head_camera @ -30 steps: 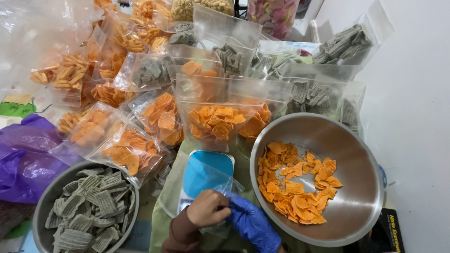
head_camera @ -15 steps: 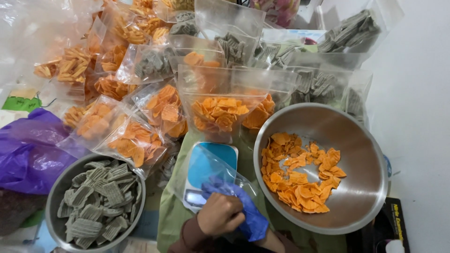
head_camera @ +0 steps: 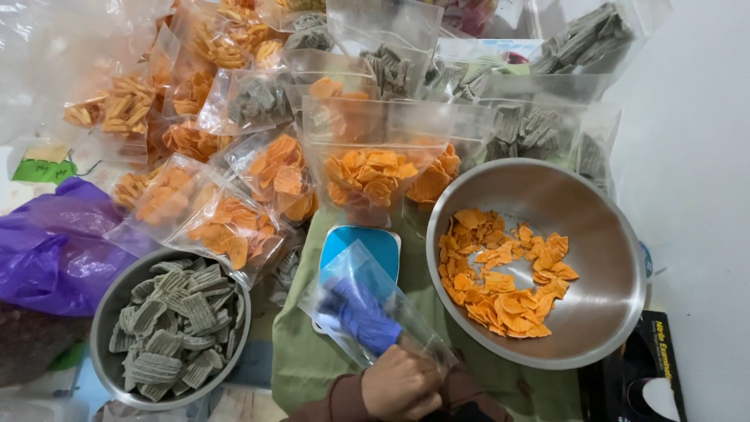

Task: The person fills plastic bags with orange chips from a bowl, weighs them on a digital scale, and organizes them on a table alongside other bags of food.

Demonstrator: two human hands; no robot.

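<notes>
Sliding your gloved right hand [head_camera: 361, 314] deep into the empty clear bag [head_camera: 367, 301], fingers extended inside to spread the film open rather than gripping anything. Your bare left hand [head_camera: 400, 383] pinches the bag's mouth, fingers closed on the edge so the opening stays put. The bag lies tilted over the blue scale [head_camera: 361, 244] on the green cloth [head_camera: 301, 359], just beside the steel bowl [head_camera: 609, 312] of orange chips [head_camera: 500, 273], handy for scooping. A second bowl of grey ridged chips [head_camera: 168, 332] sits to your left. Filled bags [head_camera: 367, 176] stand crowded behind, out of the working space.
</notes>
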